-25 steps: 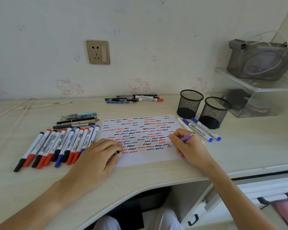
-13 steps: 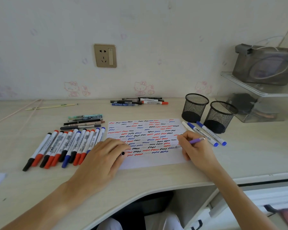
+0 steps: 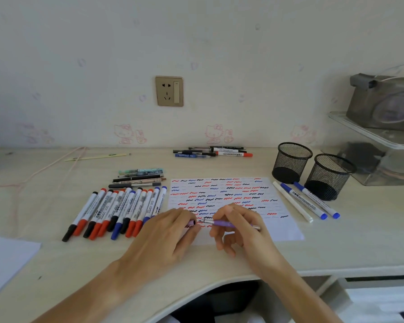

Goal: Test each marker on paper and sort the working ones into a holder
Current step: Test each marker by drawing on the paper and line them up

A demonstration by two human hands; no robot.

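Above the paper (image 3: pixel 278 229), my right hand (image 3: pixel 240 231) pinches the purple pen (image 3: pixel 222 223) mid-barrel, nib pointing left toward the cap (image 3: pixel 191 223) gripped in my left hand (image 3: pixel 166 238); light, stiff, likely slippery, nib probably fragile, so hold the barrel

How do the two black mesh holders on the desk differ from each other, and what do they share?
The left mesh holder stands nearer the wall; the right mesh holder stands closer to the person. The left one has bare desk in front of its base, while the capped ends of two blue-capped markers lie at the base of the right one. Both are upright, black, round, the same shape, and apparently empty.
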